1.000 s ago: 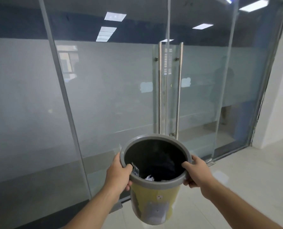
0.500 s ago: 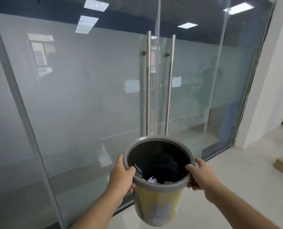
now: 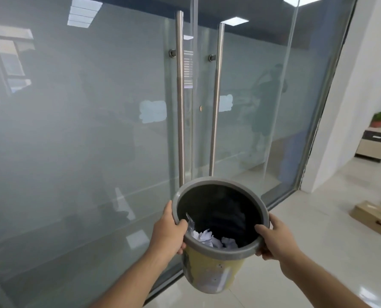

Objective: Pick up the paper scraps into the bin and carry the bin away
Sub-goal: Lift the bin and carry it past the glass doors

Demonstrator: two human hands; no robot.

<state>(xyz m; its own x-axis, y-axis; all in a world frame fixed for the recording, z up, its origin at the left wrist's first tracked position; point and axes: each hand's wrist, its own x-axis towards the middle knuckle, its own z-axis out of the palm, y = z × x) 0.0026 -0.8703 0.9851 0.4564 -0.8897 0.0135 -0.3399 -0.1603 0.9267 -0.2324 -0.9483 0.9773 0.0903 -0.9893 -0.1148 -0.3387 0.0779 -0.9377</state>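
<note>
I hold a round bin (image 3: 214,274) with a grey rim and a yellow body out in front of me, off the floor. My left hand (image 3: 168,233) grips its left rim, thumb over the edge. On the right rim my right hand (image 3: 274,240) grips the same way. Crumpled white paper scraps (image 3: 207,237) lie at the bottom of the dark inside.
Frosted glass doors with two tall steel handles (image 3: 180,96) stand directly ahead. A cardboard box (image 3: 372,216) lies on the tiled floor at the right. Farther right are a low cabinet (image 3: 375,144) and a potted plant (image 3: 379,118) beside a white wall.
My view has swung to the right and closer to the glass doors. The box, cabinet and plant have come into sight. Both hands keep their grip on the bin.
</note>
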